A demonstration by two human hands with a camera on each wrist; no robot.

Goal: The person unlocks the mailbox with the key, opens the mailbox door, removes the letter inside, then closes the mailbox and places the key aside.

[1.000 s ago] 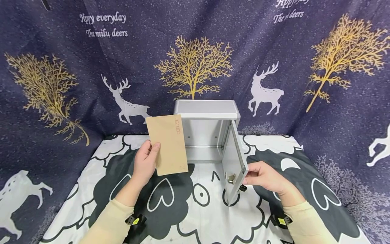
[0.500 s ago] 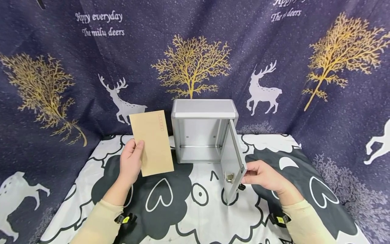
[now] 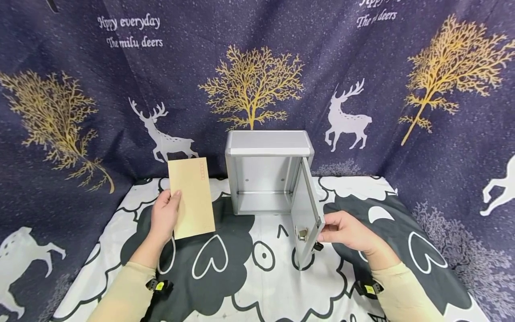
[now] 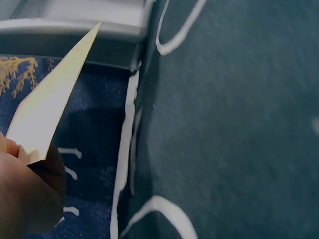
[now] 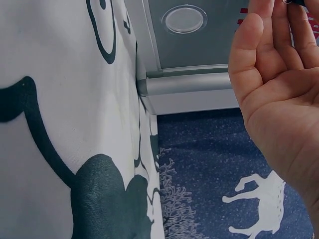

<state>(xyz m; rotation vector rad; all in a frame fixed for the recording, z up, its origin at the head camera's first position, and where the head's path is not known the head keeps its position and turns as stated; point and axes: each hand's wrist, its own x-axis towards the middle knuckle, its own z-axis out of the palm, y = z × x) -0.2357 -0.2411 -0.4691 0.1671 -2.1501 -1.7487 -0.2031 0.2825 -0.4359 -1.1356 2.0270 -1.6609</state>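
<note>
A tan paper envelope (image 3: 193, 201) stands nearly upright, left of the grey metal box (image 3: 269, 141) and apart from it. My left hand (image 3: 164, 217) pinches its left edge, thumb on the near face. In the left wrist view, the envelope (image 4: 50, 102) appears almost edge-on. The box's hinged door (image 3: 307, 210) is swung outward on the right, showing a bare interior. At the door's free edge, my right hand (image 3: 348, 230) holds on near the lock (image 3: 302, 234) and its black-headed key (image 3: 318, 246). The right wrist view cuts off the fingertips.
Under the box lies a black-and-white patterned cloth (image 3: 265, 295). Dark blue fabric (image 3: 257, 27) with deer and golden trees hangs close behind and at both sides. A wrist camera strap sits on each sleeve.
My left hand has carried the envelope leftward, away from the front of the box, and lowered it slightly. The right hand and the door keep their place.
</note>
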